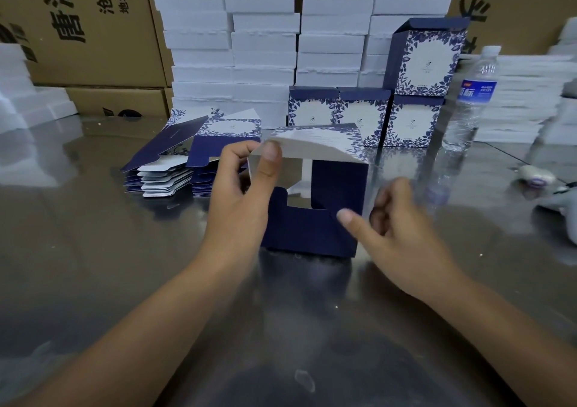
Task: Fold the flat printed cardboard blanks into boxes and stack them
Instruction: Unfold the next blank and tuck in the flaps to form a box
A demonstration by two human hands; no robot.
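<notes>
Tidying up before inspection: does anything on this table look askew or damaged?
Only the blanks pile left of the half-folded box: it is fanned out, edges not squared. Nothing looks torn or spilled.

The half-folded box (pixel 315 213) sits mid-tabletop (pixel 93 250), my left hand (pixel 240 194) gripping its left side and my right hand (pixel 402 228) at its right. Behind it to the left lie the flat blanks (pixel 184 163) in stacks. Behind it to the right three folded boxes (pixel 362 116) stand in a row, with a fourth box (pixel 427 60) on the rightmost. A water bottle (pixel 471 100) stands right of them. Along the far edge rises a wall of stacked boxes (pixel 265 31), with shipping cartons (pixel 93 31) by the far left corner.
</notes>
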